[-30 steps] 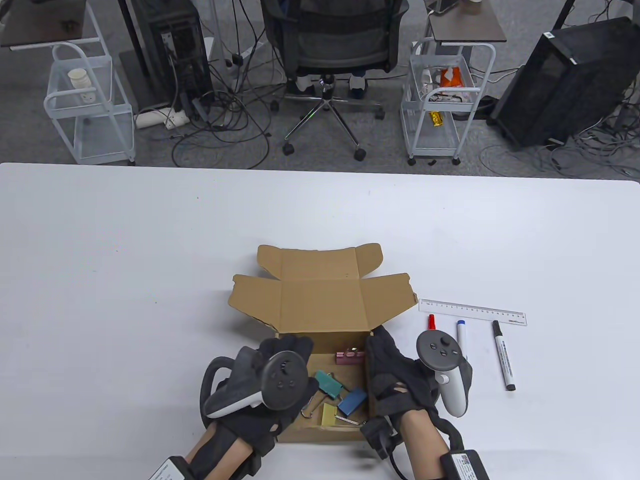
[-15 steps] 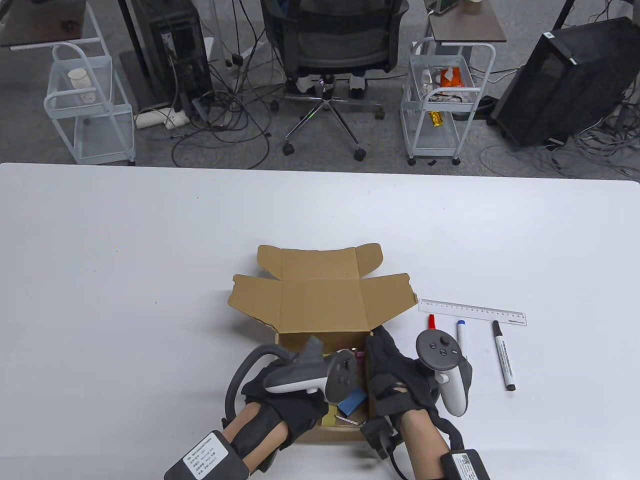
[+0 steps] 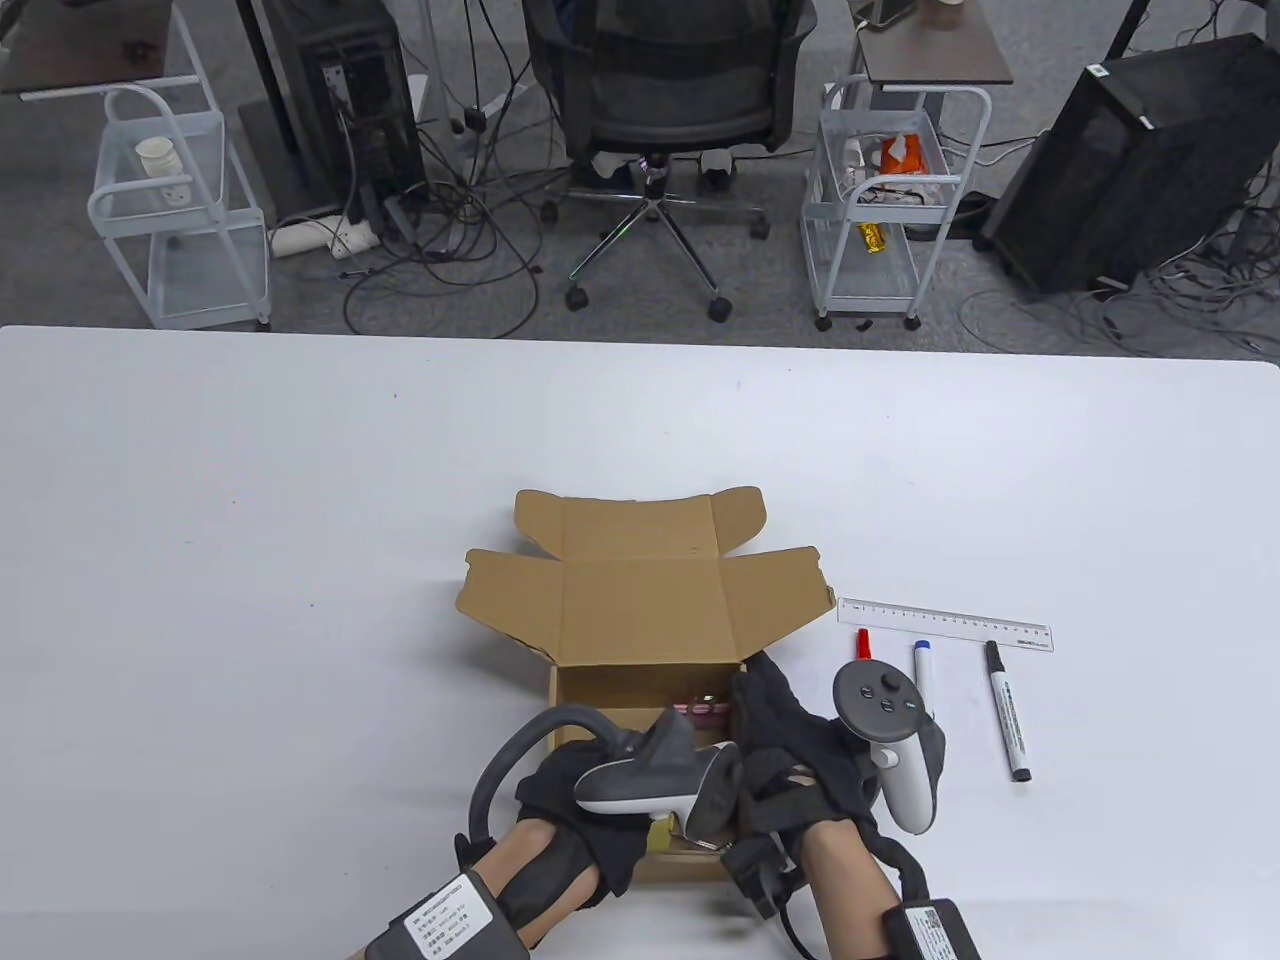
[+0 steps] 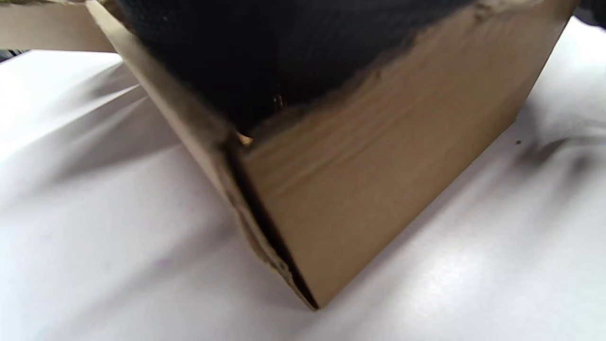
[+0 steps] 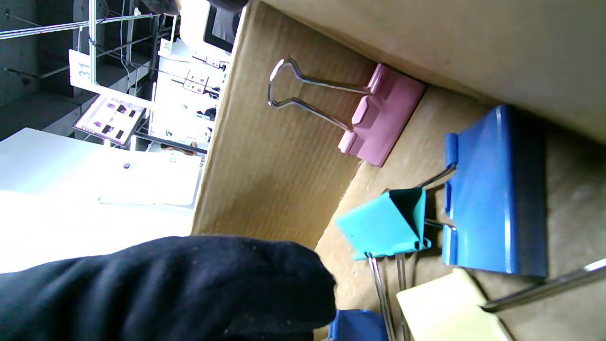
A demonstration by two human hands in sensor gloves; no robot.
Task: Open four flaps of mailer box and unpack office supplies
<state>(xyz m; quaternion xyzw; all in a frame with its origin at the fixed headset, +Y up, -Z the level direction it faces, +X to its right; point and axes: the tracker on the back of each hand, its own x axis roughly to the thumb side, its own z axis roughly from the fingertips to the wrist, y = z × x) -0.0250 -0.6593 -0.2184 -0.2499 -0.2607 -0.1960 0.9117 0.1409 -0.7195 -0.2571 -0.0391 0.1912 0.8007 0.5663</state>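
White table (image 3: 250, 560), near edge: left hand (image 3: 585, 800) dips into the open box (image 3: 640, 600), grip hidden, can't tell. I'd pinch one clip by its wire handles. Right hand (image 3: 800, 750) rests flat on the box's right wall. Pink clip (image 5: 381, 116), teal clip (image 5: 383, 225), blue clip (image 5: 497, 189) lie inside; markers (image 3: 1007, 712) and ruler (image 3: 945, 623) just beyond.

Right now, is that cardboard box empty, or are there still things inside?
Not empty. The box still holds pink, teal, blue and yellow binder clips.
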